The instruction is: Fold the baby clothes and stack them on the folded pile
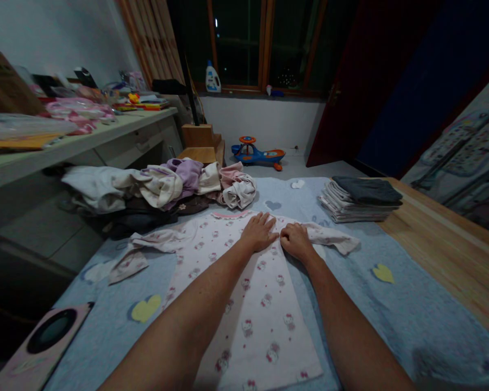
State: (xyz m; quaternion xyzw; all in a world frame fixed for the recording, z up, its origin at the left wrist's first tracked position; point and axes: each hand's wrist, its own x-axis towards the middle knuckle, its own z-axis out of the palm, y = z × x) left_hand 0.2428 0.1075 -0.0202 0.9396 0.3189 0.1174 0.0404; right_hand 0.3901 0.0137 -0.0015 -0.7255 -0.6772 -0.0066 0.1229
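Head view: left hand [259,232] and right hand [295,240] both touch one shirt [264,282].

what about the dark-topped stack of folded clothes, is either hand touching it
No, the left hand and right hand are both on the pale long-sleeved printed fabric shirt, apart from the stack.

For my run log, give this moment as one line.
left hand: flat on printed shirt; right hand: curled near sleeve; clothes pile: left; folded stack: right

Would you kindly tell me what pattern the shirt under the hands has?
The shirt is pale with small pink-and-grey cartoon figures, best seen in the head view.
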